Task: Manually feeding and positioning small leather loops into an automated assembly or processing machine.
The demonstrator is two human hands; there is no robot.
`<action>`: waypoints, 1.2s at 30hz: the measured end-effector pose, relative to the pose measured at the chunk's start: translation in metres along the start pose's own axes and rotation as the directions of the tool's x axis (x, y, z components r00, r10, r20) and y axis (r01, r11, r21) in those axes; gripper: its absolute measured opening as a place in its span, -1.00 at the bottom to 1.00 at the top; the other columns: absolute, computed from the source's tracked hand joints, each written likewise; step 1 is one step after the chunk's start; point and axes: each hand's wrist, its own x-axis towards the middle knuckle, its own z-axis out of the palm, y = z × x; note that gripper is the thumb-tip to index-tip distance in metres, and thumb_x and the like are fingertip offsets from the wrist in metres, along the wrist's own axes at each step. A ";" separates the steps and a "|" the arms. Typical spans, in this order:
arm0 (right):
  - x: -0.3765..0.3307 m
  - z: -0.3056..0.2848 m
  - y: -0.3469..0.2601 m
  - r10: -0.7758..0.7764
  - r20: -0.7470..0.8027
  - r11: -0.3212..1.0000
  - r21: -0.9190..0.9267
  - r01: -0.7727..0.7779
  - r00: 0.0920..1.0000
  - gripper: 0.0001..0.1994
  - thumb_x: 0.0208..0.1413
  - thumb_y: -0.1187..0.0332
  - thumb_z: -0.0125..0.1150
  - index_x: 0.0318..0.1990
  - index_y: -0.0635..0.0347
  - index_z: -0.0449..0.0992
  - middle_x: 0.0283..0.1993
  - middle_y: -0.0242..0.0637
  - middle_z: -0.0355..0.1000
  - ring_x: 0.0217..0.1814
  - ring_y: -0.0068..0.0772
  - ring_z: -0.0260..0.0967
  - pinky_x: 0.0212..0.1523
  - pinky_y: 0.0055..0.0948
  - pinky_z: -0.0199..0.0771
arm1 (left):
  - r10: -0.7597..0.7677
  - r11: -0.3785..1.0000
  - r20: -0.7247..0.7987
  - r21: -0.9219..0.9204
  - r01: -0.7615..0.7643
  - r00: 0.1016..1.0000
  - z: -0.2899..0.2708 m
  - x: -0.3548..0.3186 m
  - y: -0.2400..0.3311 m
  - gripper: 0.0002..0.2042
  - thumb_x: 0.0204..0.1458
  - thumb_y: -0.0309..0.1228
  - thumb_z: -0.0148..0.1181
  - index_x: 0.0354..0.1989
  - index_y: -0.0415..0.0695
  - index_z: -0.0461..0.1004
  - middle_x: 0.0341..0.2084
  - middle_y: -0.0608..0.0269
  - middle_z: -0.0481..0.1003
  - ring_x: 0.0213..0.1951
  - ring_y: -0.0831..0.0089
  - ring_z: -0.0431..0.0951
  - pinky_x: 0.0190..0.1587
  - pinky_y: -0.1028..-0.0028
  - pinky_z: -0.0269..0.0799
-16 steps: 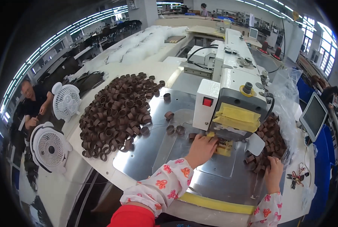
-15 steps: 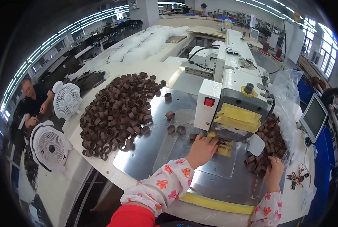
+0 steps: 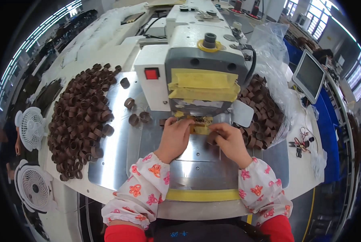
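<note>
My left hand (image 3: 175, 139) is at the work point of a white sewing machine (image 3: 152, 50), its fingers drawn together at the yellow-taped clamp (image 3: 200, 126). What those fingertips hold, if anything, is hidden. Just right of the clamp, my right hand (image 3: 231, 144) pinches a brown ring-shaped band (image 3: 211, 139), blurred by motion. Several more such bands form a large pile (image 3: 81, 121) to the left and a smaller heap (image 3: 261, 115) to the right. A few loose bands (image 3: 145, 117) lie on the metal plate (image 3: 116, 153), left of the machine head.
Two white fans (image 3: 34, 185) stand at the left edge. Clear plastic sheeting (image 3: 271, 50) borders the right heap. Beyond it are a tablet-like screen (image 3: 309, 76) and small tools with cords (image 3: 301, 143). Yellow tape (image 3: 202, 195) runs along the front edge.
My right hand has moved left from the right heap to the clamp, now with a brown band. My left hand stays by the clamp. The view has shifted right and closer to the machine.
</note>
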 end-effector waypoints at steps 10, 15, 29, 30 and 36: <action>0.011 0.018 0.023 0.038 -0.124 0.961 0.275 -0.002 0.991 -0.76 -0.01 0.69 -0.07 -0.14 0.38 0.28 -0.29 -0.23 0.41 -0.31 -0.57 0.37 -0.35 -0.58 0.43 | -0.017 0.997 0.172 -0.071 0.030 0.985 0.011 0.005 0.011 -0.73 -0.20 -0.22 0.28 -0.36 -0.08 0.46 -0.51 0.38 0.45 -0.37 0.39 0.44 0.03 0.29 0.05; 0.010 0.018 0.027 -0.009 -0.147 0.983 0.178 0.035 0.989 -0.81 0.03 0.66 -0.07 -0.15 0.40 0.29 -0.38 -0.24 0.42 -0.38 -0.57 0.39 -0.40 -0.58 0.44 | -0.038 0.992 0.183 -0.111 0.059 0.982 0.008 0.008 0.011 -0.81 -0.19 -0.26 0.28 -0.43 -0.04 0.49 -0.53 0.39 0.43 -0.34 0.41 0.44 0.03 0.30 0.03; 0.004 0.014 0.030 0.028 -0.141 1.000 0.013 -0.027 0.990 -0.89 -0.03 0.61 0.09 -0.31 0.36 0.45 -0.52 -0.36 0.40 -0.57 -0.70 0.27 -0.55 -0.67 0.27 | -0.012 0.979 0.177 -0.197 0.047 0.984 0.005 -0.001 0.006 -0.87 -0.10 -0.29 0.23 -0.45 -0.05 0.50 -0.58 0.38 0.42 -0.40 0.45 0.44 0.01 0.29 0.04; 0.004 0.012 0.034 -0.050 -0.179 0.998 -0.055 0.041 0.983 -0.89 -0.07 0.62 0.11 -0.33 0.34 0.46 -0.52 -0.36 0.39 -0.57 -0.68 0.26 -0.55 -0.66 0.26 | -0.013 0.980 0.170 -0.192 0.046 0.985 0.004 0.002 0.006 -0.87 -0.10 -0.29 0.23 -0.45 -0.05 0.50 -0.58 0.38 0.42 -0.40 0.45 0.44 0.01 0.29 0.04; 0.009 0.013 0.020 -0.419 -0.187 0.859 -0.398 0.321 0.888 -0.87 -0.18 0.64 0.18 -0.40 0.31 0.46 -0.43 -0.27 0.35 -0.56 -0.57 0.25 -0.55 -0.61 0.24 | 0.059 0.992 0.134 -0.121 -0.042 0.989 0.009 0.006 0.008 -0.82 -0.09 -0.23 0.19 -0.36 -0.02 0.49 -0.60 0.40 0.40 -0.42 0.48 0.44 0.02 0.32 0.06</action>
